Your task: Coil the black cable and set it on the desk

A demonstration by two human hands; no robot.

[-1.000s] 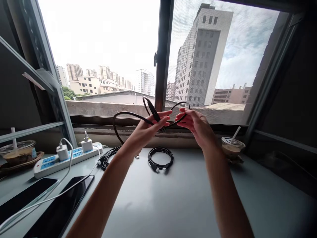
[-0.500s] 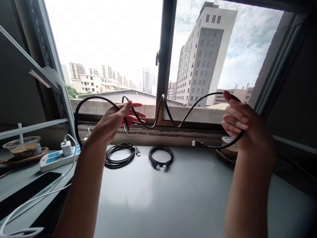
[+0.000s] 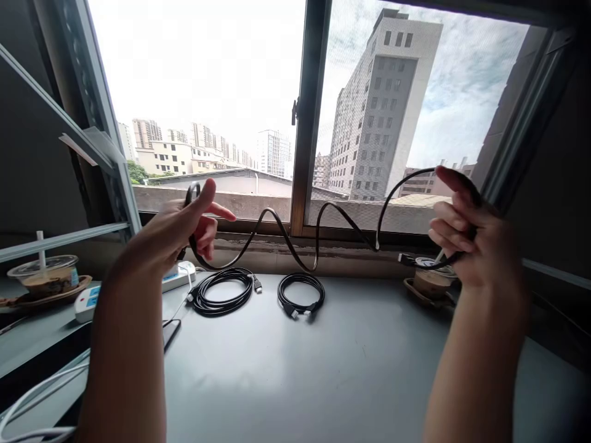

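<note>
A black HDMI cable (image 3: 317, 240) hangs in waves between my two hands, above the far part of the table. On the left, it loops over my left hand (image 3: 184, 224), between thumb and forefinger, and the other fingers are curled. My right hand (image 3: 471, 231) grips the opposite end, forefinger pointing up along the cable and the rest folded around it. That end's plug (image 3: 406, 259) sticks out to the left beneath my right hand. The cable's left end is mostly hidden behind my left hand and wrist.
Two coiled black cables, one larger (image 3: 217, 312) and one smaller (image 3: 301, 276), lie on the grey table (image 3: 295, 375). Drink cups stand at left (image 3: 48, 277) and right (image 3: 431, 283). A power strip (image 3: 178, 280) is partly behind my left arm, near white cords (image 3: 32, 394). The window is behind.
My left hand has moved left and turned, its fingers curling in. My right hand has shifted slightly right. The cable's waves between them hang lower and wider.
</note>
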